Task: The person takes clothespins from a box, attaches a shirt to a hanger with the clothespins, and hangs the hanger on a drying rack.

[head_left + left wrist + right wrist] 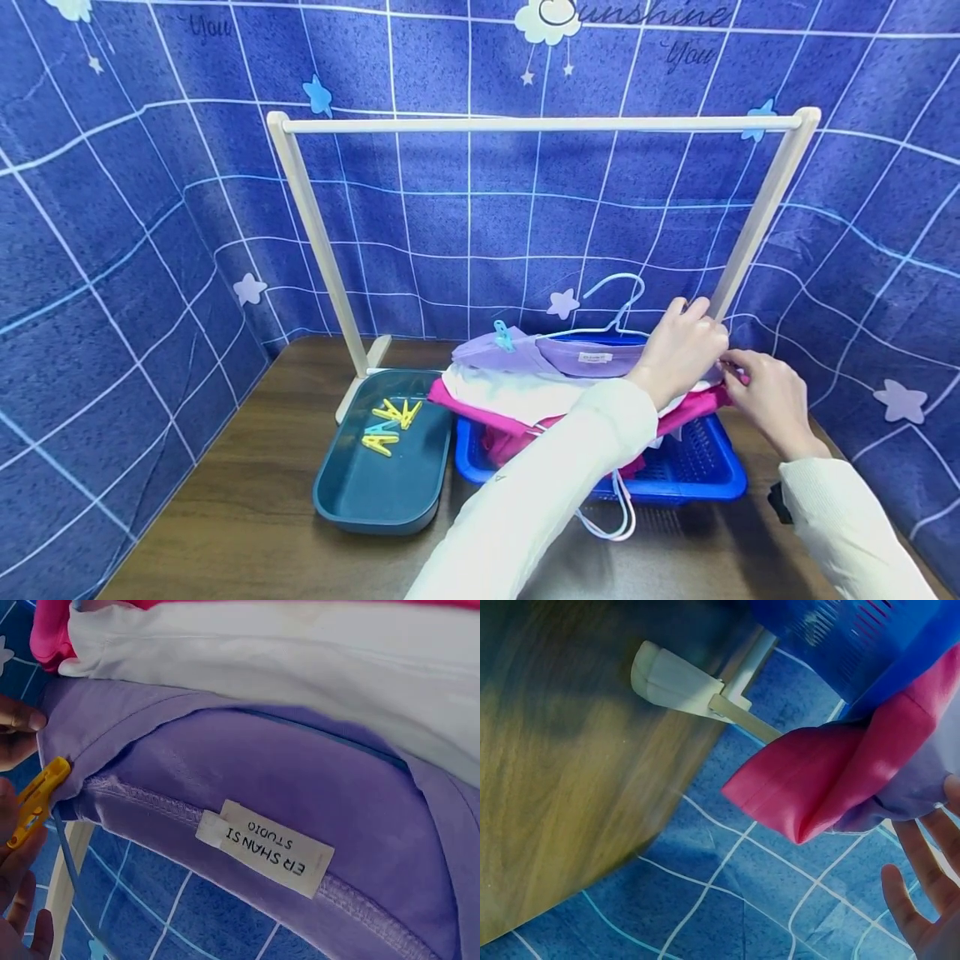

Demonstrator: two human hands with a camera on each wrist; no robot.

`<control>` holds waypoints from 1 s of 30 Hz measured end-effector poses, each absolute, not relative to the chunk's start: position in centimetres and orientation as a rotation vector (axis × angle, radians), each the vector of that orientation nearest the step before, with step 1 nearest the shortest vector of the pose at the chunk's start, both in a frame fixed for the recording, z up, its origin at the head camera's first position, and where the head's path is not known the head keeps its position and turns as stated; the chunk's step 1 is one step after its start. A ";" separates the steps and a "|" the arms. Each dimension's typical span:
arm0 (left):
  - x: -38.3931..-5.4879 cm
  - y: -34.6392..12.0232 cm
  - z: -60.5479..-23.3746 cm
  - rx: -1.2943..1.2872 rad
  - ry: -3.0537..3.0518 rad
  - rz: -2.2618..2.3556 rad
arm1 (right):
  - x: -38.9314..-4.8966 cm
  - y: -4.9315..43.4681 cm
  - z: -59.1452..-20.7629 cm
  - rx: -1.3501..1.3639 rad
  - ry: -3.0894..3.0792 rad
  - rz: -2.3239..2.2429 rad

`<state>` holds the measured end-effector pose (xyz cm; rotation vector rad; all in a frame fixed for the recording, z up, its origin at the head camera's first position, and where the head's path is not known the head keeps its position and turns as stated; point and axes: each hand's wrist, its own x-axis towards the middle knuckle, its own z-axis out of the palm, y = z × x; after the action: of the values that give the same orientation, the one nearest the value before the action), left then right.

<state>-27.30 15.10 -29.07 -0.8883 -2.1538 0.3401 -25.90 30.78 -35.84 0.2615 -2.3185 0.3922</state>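
A purple shirt point(517, 346) with a white neck label point(279, 847) lies over a light-blue hanger point(619, 315), whose hook points up. A blue clothespin point(503, 336) clips its left shoulder to the hanger. At the right shoulder, my left hand point(678, 350) pinches a yellow clothespin point(41, 801), its tip over the purple fabric and the hanger arm. Beside it, my right hand point(772, 400) pinches the shirt's right edge between thumb and finger. In the right wrist view, its fingers point(924, 859) show next to the purple sleeve.
White point(487, 392) and pink garments point(480, 410) lie beneath, over a blue basket point(731, 475). More hanger hooks point(618, 525) hang over its front. A dark teal tray point(375, 492) holds several clothespins point(377, 444). Behind stands a white rack point(540, 124) on the wooden table point(247, 500).
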 end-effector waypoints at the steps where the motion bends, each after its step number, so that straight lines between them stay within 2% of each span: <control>1: -27.3 15.0 -29.2 -0.885 -2.158 0.338 | -25.9 30.8 -35.8 0.262 -2.322 0.393; 17: -27.4 13.9 -29.7 -0.830 -2.240 0.305 | -26.3 31.0 -35.9 0.261 -2.342 0.407; 30: -26.6 11.2 -29.9 -0.853 -2.225 0.323 | -26.4 30.8 -35.9 0.235 -2.370 0.420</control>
<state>-26.63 11.17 -29.87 -0.8527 -2.2249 0.3234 -26.44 30.84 -35.91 0.2352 -2.3701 0.4198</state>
